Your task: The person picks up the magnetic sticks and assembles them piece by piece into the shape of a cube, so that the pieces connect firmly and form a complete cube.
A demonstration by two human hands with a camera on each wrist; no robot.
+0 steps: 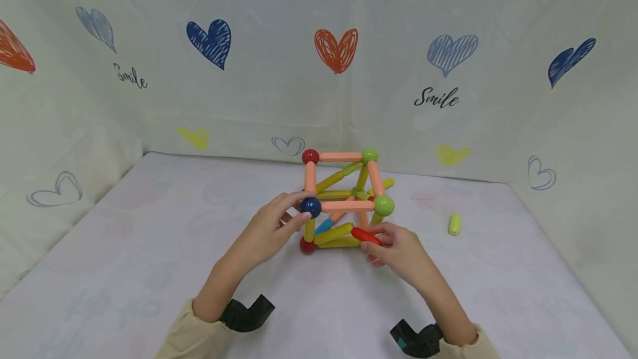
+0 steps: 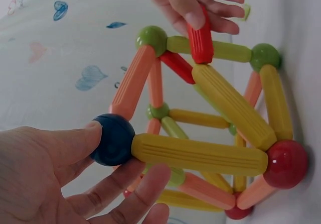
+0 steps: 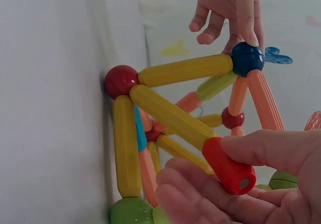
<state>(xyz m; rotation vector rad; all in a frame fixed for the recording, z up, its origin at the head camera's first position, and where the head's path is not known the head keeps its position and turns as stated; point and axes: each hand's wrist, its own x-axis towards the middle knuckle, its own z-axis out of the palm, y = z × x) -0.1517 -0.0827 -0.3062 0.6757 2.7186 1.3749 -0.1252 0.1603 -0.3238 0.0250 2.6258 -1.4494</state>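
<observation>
A cube-like frame of magnetic rods and balls stands on the table. At its near upper left corner, my left hand (image 1: 269,229) pinches the dark blue ball (image 1: 311,208). A short red rod (image 1: 366,236) is held between the thumb and fingers of my right hand (image 1: 399,248). In the right wrist view, the red rod's far end meets a yellow rod (image 3: 173,112) that slants up from the lower red ball (image 3: 122,82). The red rod's free end (image 3: 244,183) points toward the near upper green ball (image 1: 384,205). Salmon rods (image 1: 346,206) join the upper balls.
A loose yellow-green rod (image 1: 454,224) lies on the white tabletop (image 1: 498,281) to the right. Inside the frame more diagonals show, one with a blue rod (image 1: 324,226). A white cloth backdrop (image 1: 279,98) with printed hearts rises behind and at both sides.
</observation>
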